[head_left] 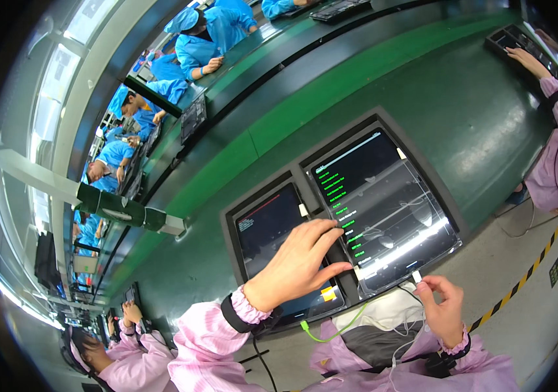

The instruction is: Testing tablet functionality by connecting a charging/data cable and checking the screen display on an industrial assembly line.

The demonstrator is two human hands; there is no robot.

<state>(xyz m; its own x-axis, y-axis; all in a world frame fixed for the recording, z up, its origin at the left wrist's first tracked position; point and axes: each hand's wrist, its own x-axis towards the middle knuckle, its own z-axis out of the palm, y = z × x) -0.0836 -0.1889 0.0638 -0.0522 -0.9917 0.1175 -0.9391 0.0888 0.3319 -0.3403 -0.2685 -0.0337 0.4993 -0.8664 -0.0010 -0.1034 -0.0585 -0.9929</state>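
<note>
Grey tray (447,204): two tablets (388,204); right hand (444,308): one white plug (416,277)

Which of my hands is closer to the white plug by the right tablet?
Right: the right hand grips the white plug; the left hand is farther, mostly over the left tablet.

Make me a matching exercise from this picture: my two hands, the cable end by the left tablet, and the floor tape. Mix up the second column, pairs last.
1. Left hand
2. Right hand
3. Cable end near the lower edge of the left tablet
4. Floor tape

A. Yellow and black stripes
B. Pinching a white plug
C. At the left edge of the right tablet
D. Bright green

Pairs: 1-C, 2-B, 3-D, 4-A
</note>
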